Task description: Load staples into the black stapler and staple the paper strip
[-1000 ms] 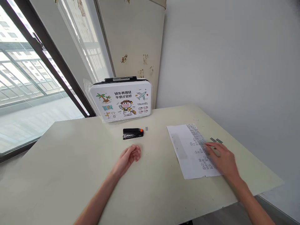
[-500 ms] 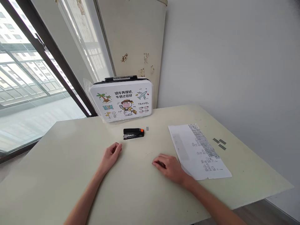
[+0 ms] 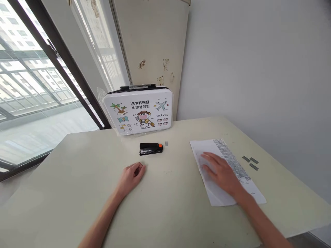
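Note:
My left hand [image 3: 131,177] rests on the table, loosely curled, with thumb and forefinger close together and nothing visible inside. Just beyond it lies a black stapler [image 3: 151,148] with an orange button, on its side. A short grey staple strip [image 3: 166,143] sits by the stapler's right end. My right hand [image 3: 222,175] is over printed paper [image 3: 216,198], fingers stretched out and apart, slightly blurred. Whether its fingertips touch the sheet I cannot tell. Part of the print is hidden beneath this hand.
Several staple strips [image 3: 253,166] lie to the right of the paper on the pale table [image 3: 165,213]. A white case [image 3: 142,112] with cartoon pictures and a black handle stands at the back, partly in clear plastic. A window [image 3: 38,79] is on the left, a wall on the right.
My right hand has moved right and forward from the bare table onto the paper, its fingers opening out. My left hand stays curled, slightly further right in view. The view has shifted a little.

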Demonstrator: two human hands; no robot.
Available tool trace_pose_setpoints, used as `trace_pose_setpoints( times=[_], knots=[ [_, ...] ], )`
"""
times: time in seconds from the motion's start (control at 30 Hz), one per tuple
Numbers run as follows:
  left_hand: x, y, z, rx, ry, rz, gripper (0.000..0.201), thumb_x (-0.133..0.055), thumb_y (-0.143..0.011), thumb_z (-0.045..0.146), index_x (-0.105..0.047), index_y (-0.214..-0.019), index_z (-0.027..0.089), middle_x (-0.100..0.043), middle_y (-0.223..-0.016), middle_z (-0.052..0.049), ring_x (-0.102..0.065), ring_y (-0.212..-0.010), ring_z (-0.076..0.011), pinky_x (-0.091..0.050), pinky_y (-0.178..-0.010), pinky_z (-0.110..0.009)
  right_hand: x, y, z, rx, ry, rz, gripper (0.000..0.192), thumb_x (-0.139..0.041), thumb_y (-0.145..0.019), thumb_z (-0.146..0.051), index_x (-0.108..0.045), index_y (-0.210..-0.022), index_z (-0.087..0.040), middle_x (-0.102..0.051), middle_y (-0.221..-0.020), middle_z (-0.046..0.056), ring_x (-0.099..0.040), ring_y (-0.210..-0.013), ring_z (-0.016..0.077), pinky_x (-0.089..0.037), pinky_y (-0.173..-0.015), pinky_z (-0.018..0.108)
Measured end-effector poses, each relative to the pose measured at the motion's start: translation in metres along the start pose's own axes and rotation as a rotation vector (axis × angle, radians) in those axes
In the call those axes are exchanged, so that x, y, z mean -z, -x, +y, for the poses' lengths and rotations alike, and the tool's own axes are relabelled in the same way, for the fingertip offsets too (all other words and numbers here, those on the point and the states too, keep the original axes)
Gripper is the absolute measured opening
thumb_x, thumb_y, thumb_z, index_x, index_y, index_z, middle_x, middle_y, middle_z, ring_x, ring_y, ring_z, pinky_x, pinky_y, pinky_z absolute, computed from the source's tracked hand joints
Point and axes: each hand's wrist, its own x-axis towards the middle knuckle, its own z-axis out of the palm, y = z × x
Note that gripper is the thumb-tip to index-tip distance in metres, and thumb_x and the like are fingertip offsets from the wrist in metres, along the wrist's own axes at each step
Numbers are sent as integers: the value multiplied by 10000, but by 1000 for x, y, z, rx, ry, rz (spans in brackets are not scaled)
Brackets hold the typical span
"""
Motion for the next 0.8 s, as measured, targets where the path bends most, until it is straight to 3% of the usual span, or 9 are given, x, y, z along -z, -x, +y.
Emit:
trace_pose_setpoints(
  times=[0.07, 0.13, 0.23, 0.43, 0.57, 0.67, 0.73, 0.8],
  knots=[
    [-1, 0, -2, -9, -16, 3, 411, -469, -1021, 503, -448, -723, 221, -460, -646, 42, -357, -607, -142, -323, -606, -268, 5, 8, 40, -19, 145, -33, 536, -414, -1065, -554, -501, -1533, -307, -466, -1638, 54, -389, -1532, 336, -362, -1222, 601],
    [-2, 0, -3, -17, -28, 6, 406, -467, -1024, 496, -455, -726, 221, -473, -648, 41, -362, -604, -140, -326, -603, -267, 5, 19, 65, -36, 222, -97, 636, -409, -1050, -606, -402, -1609, -303, -343, -1705, 46, -299, -1577, 334, -290, -1263, 611],
    [-3, -1, -3, -29, -43, 9, 395, -471, -1026, 484, -466, -732, 221, -507, -658, 39, -379, -599, -138, -331, -596, -266, -5, 35, 63, -30, 258, -147, 711, -412, -1036, -634, -304, -1658, -308, -236, -1739, 40, -241, -1597, 333, -229, -1287, 613],
    [-1, 0, 0, -54, -72, 29, 402, -467, -1042, 470, -475, -727, 221, -520, -653, 42, -402, -585, -135, -352, -581, -266, -31, 50, -29, 79, 145, -178, 760, -483, -1032, -597, -180, -1684, -350, -127, -1757, 6, -155, -1615, 346, -161, -1305, 626],
    [-1, 1, 0, -85, -97, 71, 369, -458, -1052, 463, -543, -779, 230, -565, -707, 23, -475, -607, -153, -400, -594, -284, -48, 51, -96, 93, 27, -191, 733, -498, -1042, -545, -208, -1681, -333, -100, -1758, 22, -149, -1611, 375, -173, -1290, 668],
    [0, -2, -5, -132, -113, 126, 286, -468, -1049, 468, -619, -964, 241, -667, -997, -43, -616, -890, -214, -500, -766, -327, -62, 47, -141, 90, -22, -213, 717, -474, -1055, -530, -199, -1683, -318, -68, -1758, 33, -120, -1614, 375, -179, -1284, 684],
    [0, -4, -11, -173, -124, 147, 262, -511, -1029, 476, -630, -1102, 254, -654, -1196, -73, -595, -1130, -262, -496, -966, -402, -70, 43, -167, 81, -48, -225, 726, -456, -1060, -541, -173, -1686, -309, -42, -1756, 38, -86, -1617, 375, -163, -1287, 689],
    [0, -6, -17, -203, -140, 157, 283, -562, -1003, 474, -622, -1184, 265, -631, -1284, -79, -549, -1237, -290, -435, -1090, -476, -75, 39, -188, 69, -79, -242, 729, -434, -1065, -554, -160, -1688, -294, -17, -1753, 43, -53, -1616, 379, -142, -1290, 692]
  ],
)
